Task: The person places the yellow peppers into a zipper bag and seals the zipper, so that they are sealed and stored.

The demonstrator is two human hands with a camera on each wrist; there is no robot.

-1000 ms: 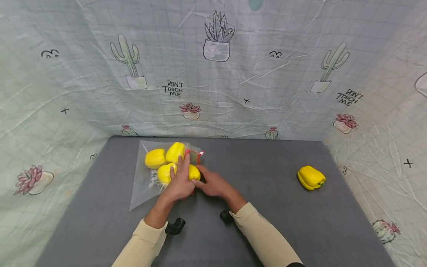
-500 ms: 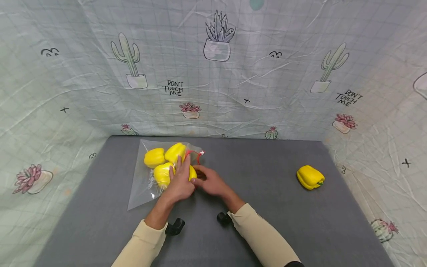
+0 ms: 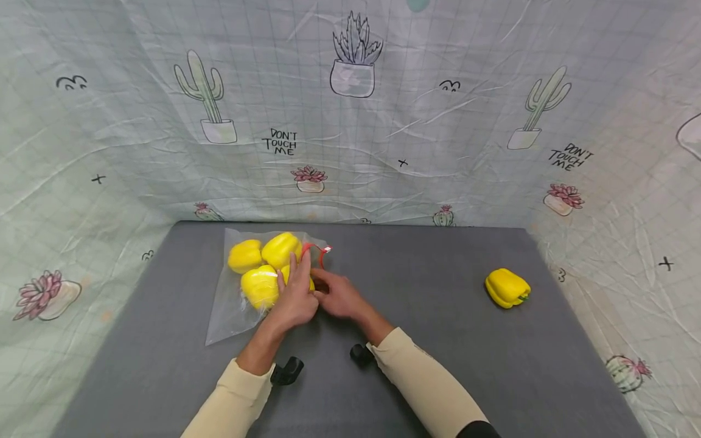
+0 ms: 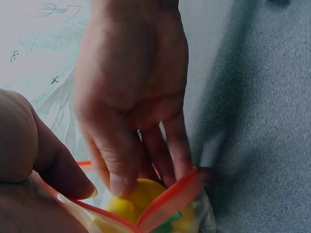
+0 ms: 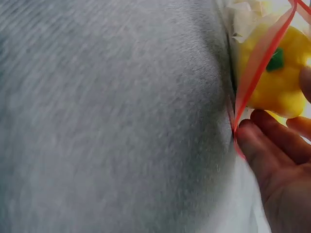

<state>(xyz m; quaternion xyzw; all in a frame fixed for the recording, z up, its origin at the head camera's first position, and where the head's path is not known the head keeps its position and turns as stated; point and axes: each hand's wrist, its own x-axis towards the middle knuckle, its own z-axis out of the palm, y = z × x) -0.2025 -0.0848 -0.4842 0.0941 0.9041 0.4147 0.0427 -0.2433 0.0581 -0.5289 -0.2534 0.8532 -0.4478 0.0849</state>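
A clear plastic bag (image 3: 227, 310) with a red zip edge lies on the table's left half, with several yellow bell peppers (image 3: 260, 286) in it. My left hand (image 3: 297, 301) lies over its mouth in the head view, fingers stretched upward. Close up in the left wrist view, my left thumb (image 4: 68, 172) holds the red edge. Just inside the opening, my right hand (image 3: 339, 298) grips a yellow bell pepper (image 4: 133, 201) with a green stem. Its thumb and fingers lie on different sides of that pepper, which is partly hidden by the bag in the right wrist view.
Another yellow bell pepper (image 3: 506, 288) lies alone near the right side of the grey table (image 3: 427, 292). A curtain printed with cacti (image 3: 356, 140) encloses the table at the back and both sides.
The right hand has moved left, pushing its pepper deeper into the bag. The peppers inside have shifted left. The left hand stays at the bag's mouth.
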